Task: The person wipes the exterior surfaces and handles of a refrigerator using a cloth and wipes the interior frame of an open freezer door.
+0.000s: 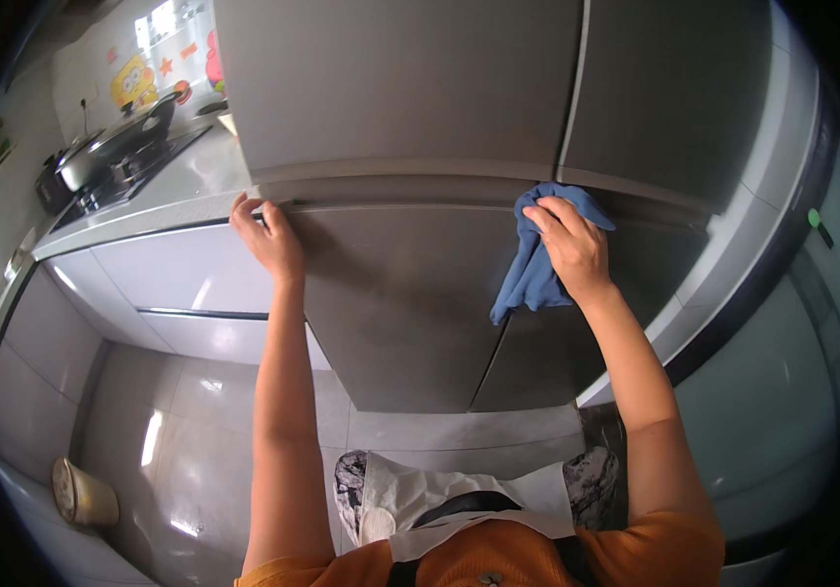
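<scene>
Right hand (572, 247) presses a blue cloth (535, 266) flat against the grey fridge (410, 293) door at 2 o'clock, fingers spread for wiping contact. Left hand (265, 237), at 10 o'clock, hooks fingertips over the door's top edge, bracing; holds nothing.

A dark pan (112, 147) sits on the stove (126, 176); a small, perhaps lidded, bin (82, 494) stands on the floor (204, 450).
</scene>
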{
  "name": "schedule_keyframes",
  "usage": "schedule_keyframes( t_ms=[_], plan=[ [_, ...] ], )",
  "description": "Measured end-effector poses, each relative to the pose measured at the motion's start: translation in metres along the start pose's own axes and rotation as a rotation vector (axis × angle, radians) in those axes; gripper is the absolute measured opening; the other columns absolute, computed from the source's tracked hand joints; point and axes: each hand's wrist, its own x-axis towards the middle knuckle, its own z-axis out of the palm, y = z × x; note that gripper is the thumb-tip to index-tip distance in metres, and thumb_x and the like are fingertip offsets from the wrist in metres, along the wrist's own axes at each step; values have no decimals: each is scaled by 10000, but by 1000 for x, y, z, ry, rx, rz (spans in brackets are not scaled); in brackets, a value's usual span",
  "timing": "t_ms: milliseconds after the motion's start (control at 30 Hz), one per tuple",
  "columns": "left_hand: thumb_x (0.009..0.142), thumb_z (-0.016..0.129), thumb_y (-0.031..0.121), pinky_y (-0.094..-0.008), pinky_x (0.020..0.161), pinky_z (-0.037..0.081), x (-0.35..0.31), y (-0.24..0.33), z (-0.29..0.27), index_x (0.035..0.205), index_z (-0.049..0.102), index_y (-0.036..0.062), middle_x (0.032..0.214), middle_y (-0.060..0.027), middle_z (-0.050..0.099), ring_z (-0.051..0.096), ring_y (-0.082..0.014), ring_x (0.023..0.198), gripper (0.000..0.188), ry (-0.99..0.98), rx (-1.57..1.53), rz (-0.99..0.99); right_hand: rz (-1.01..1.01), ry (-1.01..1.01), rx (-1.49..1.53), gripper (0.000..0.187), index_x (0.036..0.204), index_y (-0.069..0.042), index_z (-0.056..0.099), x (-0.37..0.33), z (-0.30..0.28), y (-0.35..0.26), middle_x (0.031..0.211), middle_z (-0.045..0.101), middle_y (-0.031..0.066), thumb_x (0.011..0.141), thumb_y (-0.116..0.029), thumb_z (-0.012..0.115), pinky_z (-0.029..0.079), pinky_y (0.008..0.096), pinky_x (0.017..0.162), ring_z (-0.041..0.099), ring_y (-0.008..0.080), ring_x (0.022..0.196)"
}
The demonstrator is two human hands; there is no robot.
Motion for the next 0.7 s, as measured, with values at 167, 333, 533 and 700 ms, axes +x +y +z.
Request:
schedule_keyframes(
  t_ms=[167,333,533,700],
  plan=[
    [897,529,197,-374,961,336,0,-7,-6,1040,513,-20,1165,-185,503,457,-312,1079,260,60,70,28,119,27,-65,234,954,-56,641,-28,-40,26,970,607,79,726,-2,662,505,345,694,617,266,838],
    [865,557,71,-420,961,342,-21,45,1,1047,527,14,1205,-162,497,446,-312,1123,193,74,115,241,521,358,-30,255,1012,-39,642,-58,-70,57,1032,630,101,773,49,632,464,339,844,599,269,949],
    [798,590,66,-522,1068,250,-79,139,54,1078,540,44,1223,-155,492,424,-326,1192,285,-379,3,566,320,482,-24,337,1076,-63,611,11,-52,44,1184,570,114,750,11,658,428,384,922,535,300,1098],
    [815,559,110,-521,1063,257,-86,138,63,1102,549,36,1174,-161,532,471,-321,1154,297,-331,143,670,186,228,-107,469,1215,-112,559,35,-19,33,1368,456,99,761,-84,675,383,409,1009,440,291,1251]
  ],
)
